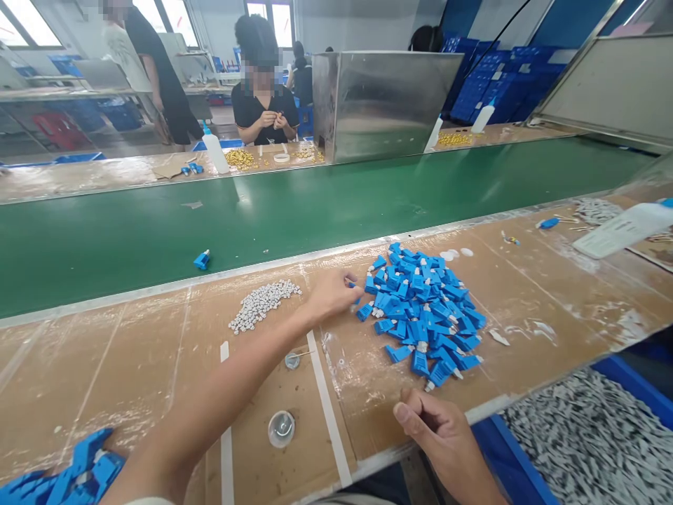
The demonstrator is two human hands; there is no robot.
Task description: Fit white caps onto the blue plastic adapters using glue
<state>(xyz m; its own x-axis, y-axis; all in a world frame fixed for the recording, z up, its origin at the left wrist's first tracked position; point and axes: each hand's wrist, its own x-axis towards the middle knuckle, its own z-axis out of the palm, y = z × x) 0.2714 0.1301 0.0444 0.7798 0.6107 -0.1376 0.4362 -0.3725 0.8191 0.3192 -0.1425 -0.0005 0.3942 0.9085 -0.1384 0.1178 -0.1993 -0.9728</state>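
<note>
My left hand [336, 293] reaches across to the left edge of a heap of blue plastic parts [420, 301] with white tips. Its fingers are closed around one small blue plastic part [351, 285], mostly covered by the hand. Near the table's front edge, just below the heap, is my right hand [439, 435], its fingers curled and thumb pressed against them. Whatever it may hold is hidden. A pile of small grey pieces [263, 305] lies left of my left hand. Under my left forearm sit a small clear cup [281, 428] and a little dish [292, 360] with a thin stick.
Beyond the table runs a green conveyor belt [315, 210] carrying one blue part [202, 259]. More blue parts [89, 470] lie at the lower left. A blue bin [518, 456] of grey pieces stands at the lower right. A white bottle [625, 228] lies at the right. Across the belt sits a co-worker [266, 105].
</note>
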